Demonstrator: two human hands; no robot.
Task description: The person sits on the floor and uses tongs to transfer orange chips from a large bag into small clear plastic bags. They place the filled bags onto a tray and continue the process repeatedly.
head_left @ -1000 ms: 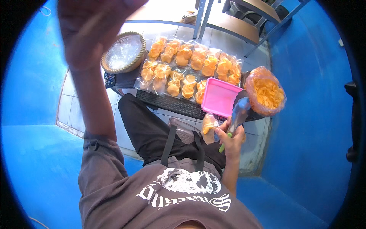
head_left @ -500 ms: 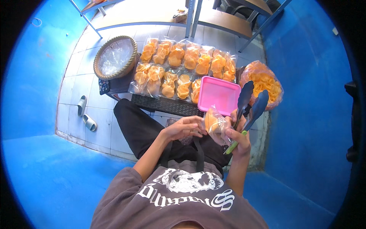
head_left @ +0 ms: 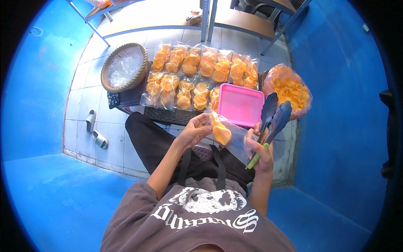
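Between my two hands a clear plastic bag (head_left: 238, 140) is stretched out over my lap, with several orange crackers (head_left: 221, 132) inside its left end. My left hand (head_left: 194, 131) pinches that end of the bag. In my right hand (head_left: 259, 152) are the other end of the bag and a pair of tongs (head_left: 275, 119) with dark blue heads and a green part at the grip. The tong heads point up and away, apart from each other. Just beyond the bag lies a pink tray (head_left: 241, 104) with nothing in it.
Two rows of filled cracker bags (head_left: 184, 93) cover a dark woven table (head_left: 172, 115). A large bag of loose crackers (head_left: 289, 93) stands at its right. On the left is a round basket (head_left: 124, 67) of clear plastic bags. Slippers (head_left: 100, 139) lie on the tiles; blue walls flank me.
My left hand has taken hold of the bag's left end. The bag, bunched up near my right hand before, is now drawn out leftward with the crackers at that end.
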